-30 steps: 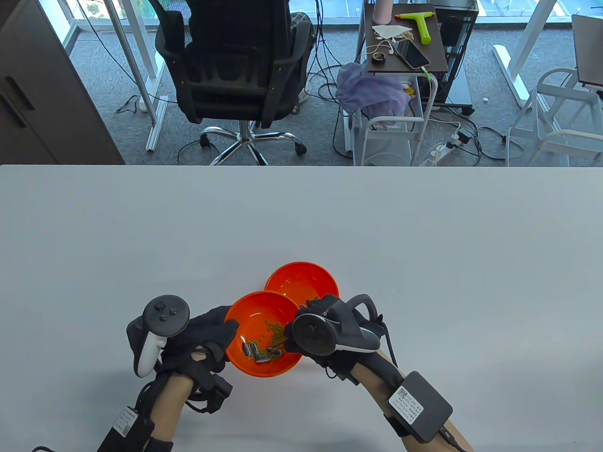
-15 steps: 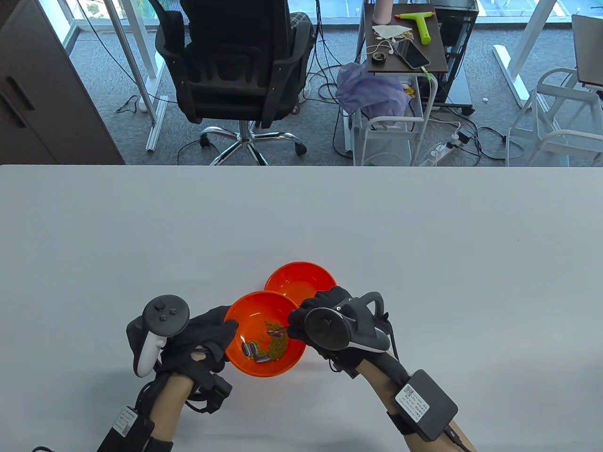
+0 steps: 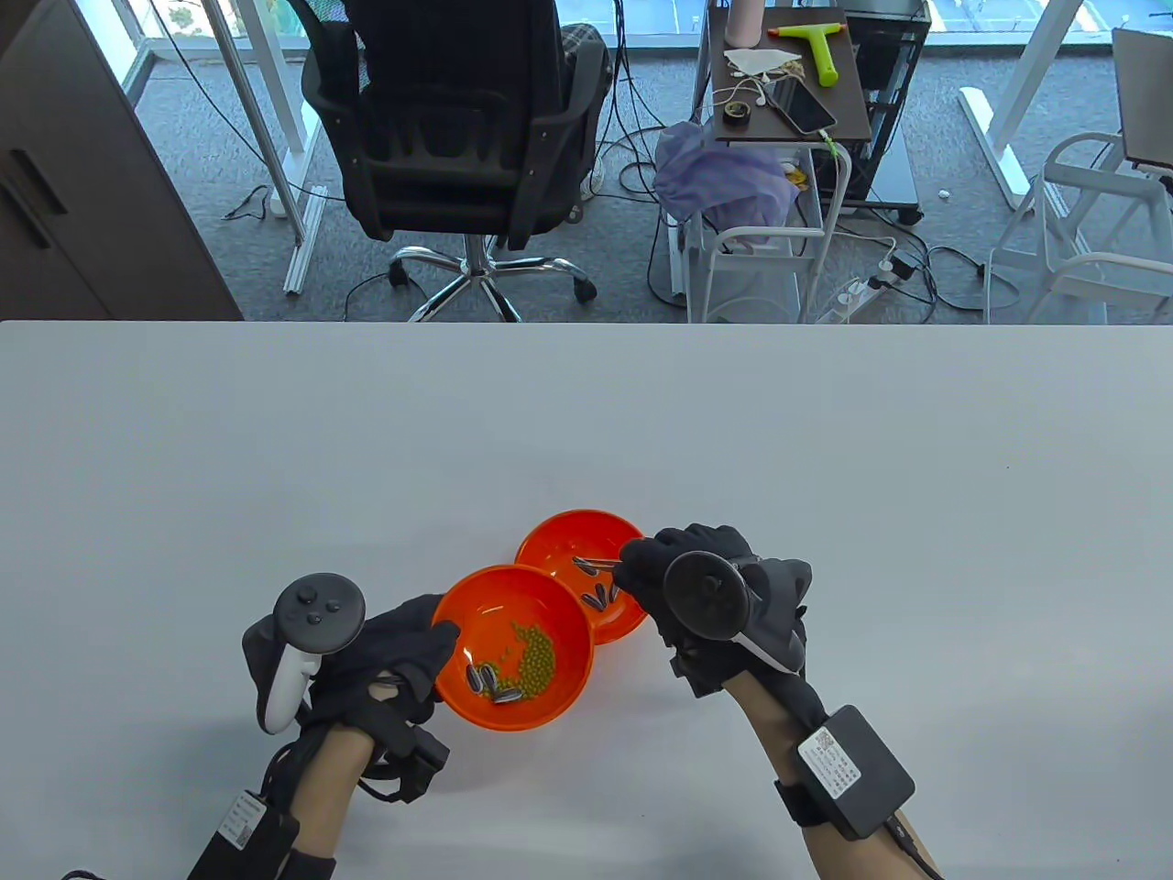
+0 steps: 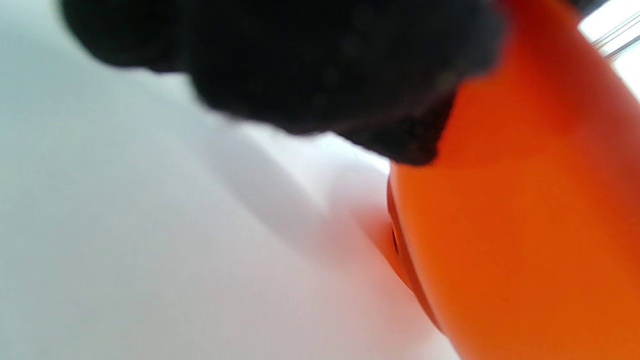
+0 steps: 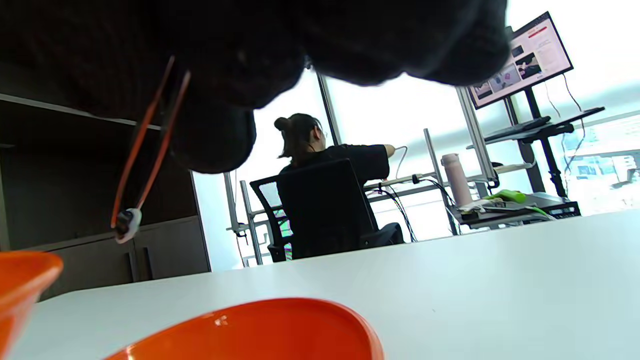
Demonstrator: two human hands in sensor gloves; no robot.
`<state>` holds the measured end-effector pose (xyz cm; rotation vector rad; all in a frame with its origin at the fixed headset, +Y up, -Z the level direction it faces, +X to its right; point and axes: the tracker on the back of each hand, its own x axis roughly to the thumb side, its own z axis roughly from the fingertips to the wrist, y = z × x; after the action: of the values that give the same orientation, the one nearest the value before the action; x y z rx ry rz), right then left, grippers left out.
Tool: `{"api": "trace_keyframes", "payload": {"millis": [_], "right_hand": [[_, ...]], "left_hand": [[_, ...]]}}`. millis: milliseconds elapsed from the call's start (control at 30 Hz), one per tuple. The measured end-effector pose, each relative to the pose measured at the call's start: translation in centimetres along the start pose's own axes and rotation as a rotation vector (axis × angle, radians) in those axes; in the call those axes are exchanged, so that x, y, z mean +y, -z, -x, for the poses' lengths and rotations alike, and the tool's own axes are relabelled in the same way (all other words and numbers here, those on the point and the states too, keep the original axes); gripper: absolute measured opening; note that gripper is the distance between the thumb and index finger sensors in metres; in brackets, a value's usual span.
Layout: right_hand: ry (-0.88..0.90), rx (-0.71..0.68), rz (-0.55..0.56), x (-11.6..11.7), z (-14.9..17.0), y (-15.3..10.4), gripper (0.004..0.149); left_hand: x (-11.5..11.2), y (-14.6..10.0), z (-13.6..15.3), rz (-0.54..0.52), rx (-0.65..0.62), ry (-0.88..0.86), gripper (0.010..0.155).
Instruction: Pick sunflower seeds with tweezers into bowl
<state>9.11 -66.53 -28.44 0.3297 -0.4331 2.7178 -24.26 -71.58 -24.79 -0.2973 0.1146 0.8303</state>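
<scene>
Two orange bowls touch near the table's front. The near bowl (image 3: 513,605) holds green beans (image 3: 536,660) and several striped sunflower seeds (image 3: 490,683). My left hand (image 3: 438,642) grips its left rim; in the left wrist view my fingers (image 4: 325,65) lie on the bowl's wall (image 4: 525,225). The far bowl (image 3: 559,541) holds a few seeds (image 3: 600,596). My right hand (image 3: 632,576) pinches thin tweezers (image 3: 596,563) with their tips over the far bowl. In the right wrist view the tweezers (image 5: 150,135) clamp one seed (image 5: 127,222) above the bowl's rim (image 5: 260,320).
The white table (image 3: 825,477) stretches wide around the bowls. Beyond its far edge stand an office chair (image 3: 458,119) and a cart (image 3: 788,92) with small items. A person sits at a desk in the background of the right wrist view (image 5: 325,165).
My right hand has moved from the near bowl up and to the right, carrying the tweezers with a seed over the far bowl. The left hand has stayed on the near bowl's rim.
</scene>
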Motion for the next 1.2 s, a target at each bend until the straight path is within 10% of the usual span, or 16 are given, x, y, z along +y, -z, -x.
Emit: {"api": "trace_keyframes", "payload": {"millis": [600, 1200], "right_hand": [[-0.173, -0.029, -0.164, 5.2, -0.1, -0.7, 0.039], [0.088, -0.029, -0.054, 0.1, -3.6, -0.9, 0.041]], "left_hand": [[0.1, 0.0, 0.0, -0.001, -0.001, -0.001, 0.048], [0.0, 0.1, 0.0, -0.002, -0.003, 0.004, 0.048]]}}
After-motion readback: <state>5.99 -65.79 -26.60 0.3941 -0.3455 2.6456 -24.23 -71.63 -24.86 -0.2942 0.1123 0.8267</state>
